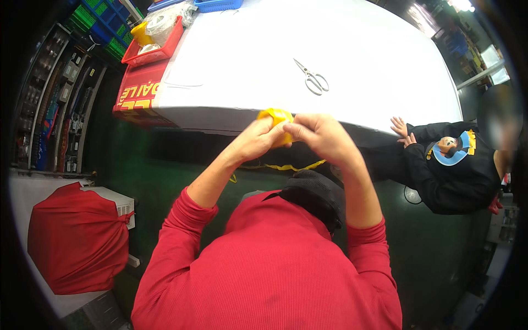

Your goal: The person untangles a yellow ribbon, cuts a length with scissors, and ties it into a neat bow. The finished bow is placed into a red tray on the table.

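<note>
My left hand [257,136] and my right hand [324,136] meet at the near edge of the white table [231,66]. Both are closed on a bunched yellow ribbon-like strip [279,116], glossy and crumpled between the fingers. Part of it is hidden behind the hands. Lower down, a length of yellow strip [297,166] shows against the dark area below the table edge; whether it joins the bunched piece cannot be seen. Beyond my hands, a pair of scissors [313,81] lies on the tabletop, its blades pointing away to the left.
At the far left, a red basket [173,45] holds rolls, above a red box [140,88]. A blue basket [217,5] stands at the back. To the right, a person in black [467,187] rests hands on the table edge. Red cloth [80,236] covers something at left.
</note>
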{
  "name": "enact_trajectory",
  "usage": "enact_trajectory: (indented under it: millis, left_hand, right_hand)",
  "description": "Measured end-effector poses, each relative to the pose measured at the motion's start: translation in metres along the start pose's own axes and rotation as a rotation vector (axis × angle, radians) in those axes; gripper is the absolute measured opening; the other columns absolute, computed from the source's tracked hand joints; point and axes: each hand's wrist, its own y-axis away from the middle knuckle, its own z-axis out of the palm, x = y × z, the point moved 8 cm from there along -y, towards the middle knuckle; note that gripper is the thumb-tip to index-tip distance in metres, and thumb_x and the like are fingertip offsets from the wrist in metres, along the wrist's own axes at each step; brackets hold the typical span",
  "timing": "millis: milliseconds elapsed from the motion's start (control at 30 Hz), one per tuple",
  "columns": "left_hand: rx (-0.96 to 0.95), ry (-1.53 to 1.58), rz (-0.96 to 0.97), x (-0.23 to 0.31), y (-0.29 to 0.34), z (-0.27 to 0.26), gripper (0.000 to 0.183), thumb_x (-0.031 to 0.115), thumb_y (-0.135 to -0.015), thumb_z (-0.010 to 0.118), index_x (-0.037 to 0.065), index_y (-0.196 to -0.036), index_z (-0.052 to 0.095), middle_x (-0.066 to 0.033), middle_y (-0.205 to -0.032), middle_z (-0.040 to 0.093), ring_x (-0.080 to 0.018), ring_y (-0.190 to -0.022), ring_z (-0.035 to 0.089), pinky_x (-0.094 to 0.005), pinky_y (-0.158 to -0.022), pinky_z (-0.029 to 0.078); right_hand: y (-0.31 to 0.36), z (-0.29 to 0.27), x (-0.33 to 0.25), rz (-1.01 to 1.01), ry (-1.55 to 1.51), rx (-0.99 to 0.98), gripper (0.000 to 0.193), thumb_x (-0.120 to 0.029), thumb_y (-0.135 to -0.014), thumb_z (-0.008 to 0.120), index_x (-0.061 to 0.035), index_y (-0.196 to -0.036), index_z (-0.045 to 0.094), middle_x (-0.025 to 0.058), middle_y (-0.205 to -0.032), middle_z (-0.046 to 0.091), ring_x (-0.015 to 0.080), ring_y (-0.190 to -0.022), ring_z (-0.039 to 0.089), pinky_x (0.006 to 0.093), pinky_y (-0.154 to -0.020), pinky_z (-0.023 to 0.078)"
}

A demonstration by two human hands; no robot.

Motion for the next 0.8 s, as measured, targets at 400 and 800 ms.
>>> enact_trajectory:
  millis: [400,800]
  left_hand:
    - [0.314,0.700,0.397,0.042,0.017,-0.055,0.022,0.015,-0.090,0.048,0.001,-0.106,0.050,-0.0052,-0.090,0.057,-0.0178,-0.094,0.056,-0.0323,-0.087,0.041]
    - [-0.348,0.456,0.032,0.016,0.038,0.045,0.045,0.040,-0.092,0.039,-0.002,-0.098,0.053,-0.0050,-0.077,0.056,-0.0137,-0.074,0.054,-0.0265,-0.072,0.044]
  right_hand:
    - [0.003,0.052,0.037,0.064,-0.275,0.111,0.040,-0.036,-0.092,0.042,-0.0027,-0.075,0.057,0.0016,-0.052,0.044,0.0108,-0.047,0.041,0.0277,-0.048,0.035]
    - [-0.019,0.016,0.022,0.069,-0.451,-0.125,0.025,-0.032,-0.086,0.057,-0.0089,-0.078,0.060,-0.0058,-0.068,0.052,0.0042,-0.066,0.046,0.0208,-0.062,0.038]
